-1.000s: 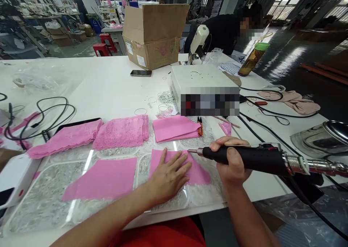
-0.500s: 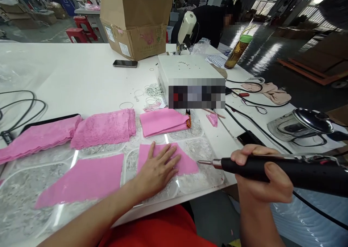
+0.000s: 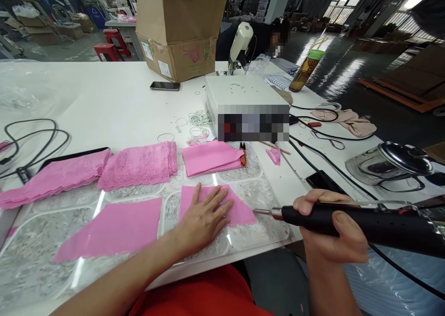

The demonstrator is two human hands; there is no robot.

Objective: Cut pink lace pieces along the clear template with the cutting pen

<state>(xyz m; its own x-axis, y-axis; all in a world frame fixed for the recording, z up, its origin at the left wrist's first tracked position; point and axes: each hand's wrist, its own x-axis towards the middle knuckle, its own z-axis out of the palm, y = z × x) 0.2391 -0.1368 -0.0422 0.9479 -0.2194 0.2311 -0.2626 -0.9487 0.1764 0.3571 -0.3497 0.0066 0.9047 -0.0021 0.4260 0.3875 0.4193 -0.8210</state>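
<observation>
My left hand (image 3: 205, 214) lies flat with spread fingers on a small pink fabric piece (image 3: 239, 209), pressing it to the clear-covered, stone-patterned mat (image 3: 257, 237). In my right hand (image 3: 333, 228) is a black pen-shaped electric hand tool (image 3: 378, 223) with a thin metal tip and a cord. Its tip is at the right corner of the pink piece; whether it touches cannot be made out. To the left lies a larger pink fabric piece (image 3: 118, 228). Behind are folded pink fabric (image 3: 208, 158), orange-handled snips (image 3: 243, 156) and pink lace stacks (image 3: 139, 165).
A white box-shaped machine (image 3: 246, 91) stands behind the mat, its front blurred. Black cables (image 3: 323, 156) run along the right, near a steel lidded pot (image 3: 385, 163) and a phone (image 3: 325, 181). Farther back are a carton (image 3: 184, 52), a bottle (image 3: 306, 72) and a person (image 3: 260, 38) bending.
The view has shifted slightly, so most things sit a little lower and to the right. The tool's tip is now closer to the pink piece's corner. My left hand stays on the fabric.
</observation>
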